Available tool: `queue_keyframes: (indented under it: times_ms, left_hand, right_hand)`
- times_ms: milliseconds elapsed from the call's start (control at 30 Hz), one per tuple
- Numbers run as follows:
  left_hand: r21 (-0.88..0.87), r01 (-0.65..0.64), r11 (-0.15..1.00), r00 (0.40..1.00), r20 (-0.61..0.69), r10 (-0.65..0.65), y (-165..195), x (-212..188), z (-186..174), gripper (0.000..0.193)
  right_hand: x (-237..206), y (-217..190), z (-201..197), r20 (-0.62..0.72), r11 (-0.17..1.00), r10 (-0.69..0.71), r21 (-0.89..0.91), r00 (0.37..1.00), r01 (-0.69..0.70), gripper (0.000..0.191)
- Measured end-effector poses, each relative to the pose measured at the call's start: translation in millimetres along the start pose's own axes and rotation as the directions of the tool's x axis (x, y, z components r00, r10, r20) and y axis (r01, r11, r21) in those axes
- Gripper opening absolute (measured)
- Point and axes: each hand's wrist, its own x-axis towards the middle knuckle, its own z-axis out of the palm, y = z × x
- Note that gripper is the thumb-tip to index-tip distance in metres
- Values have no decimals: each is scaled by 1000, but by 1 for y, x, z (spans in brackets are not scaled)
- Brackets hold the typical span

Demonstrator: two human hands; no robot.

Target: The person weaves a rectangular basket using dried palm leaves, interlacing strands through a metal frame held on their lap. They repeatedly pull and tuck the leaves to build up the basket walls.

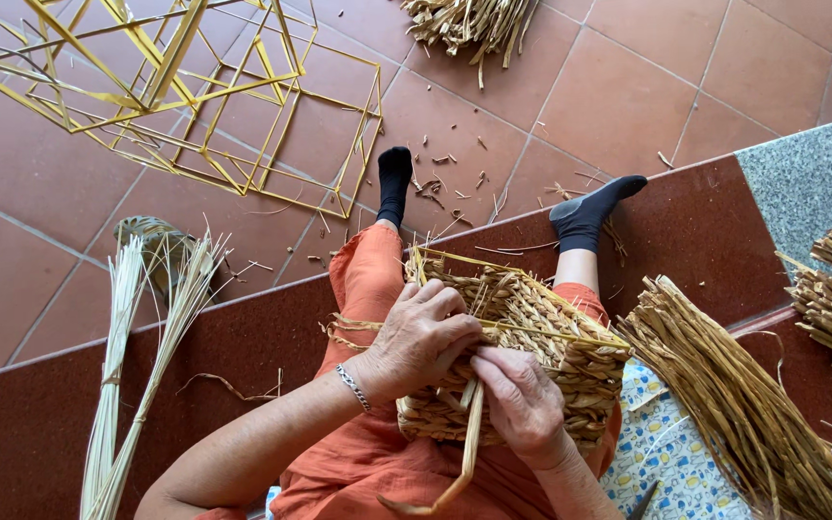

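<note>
Half-woven basket (pixel 532 337) on lap, frame centre. Left hand (pixel 416 337) clamped over rim; right hand (pixel 522 400) pinching loose strand (pixel 469 443). Walls partly woven, rim unfinished. Straw bundle (pixel 734 404) lower right, wire frames (pixel 175 87) upper left.

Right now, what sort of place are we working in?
Probably a home or small workshop for basket weaving, on a tiled floor step. Both hands, left and right, work a half-woven basket on the lap. Dried reed bundles lie beside, and bare yellow wire frames wait on the floor.
</note>
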Motion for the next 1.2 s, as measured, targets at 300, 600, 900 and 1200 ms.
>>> queue_keyframes:
  times_ms: [300, 600, 900, 1200]
  left_hand:
    - [-125, 182, 975, 981, 87, -172, -9, 8, -5, 21]
    - [-94, 82, 992, 996, 36, -79, -13, 24, 4, 9]
    - [55, -252, 966, 968, 28, 251, 15, -32, 9, 34]
    - [345, -76, 935, 993, -55, 101, -14, -9, -31, 61]
  right_hand:
    - [20, 11, 1, -58, 955, 292, 69, 955, -288, 20]
    - [21, 19, -6, 18, 906, 387, 180, 922, -384, 18]
    - [35, 19, 1, 98, 906, 371, 179, 923, -383, 20]
    - [51, 11, -14, 270, 944, 240, 159, 932, -289, 20]
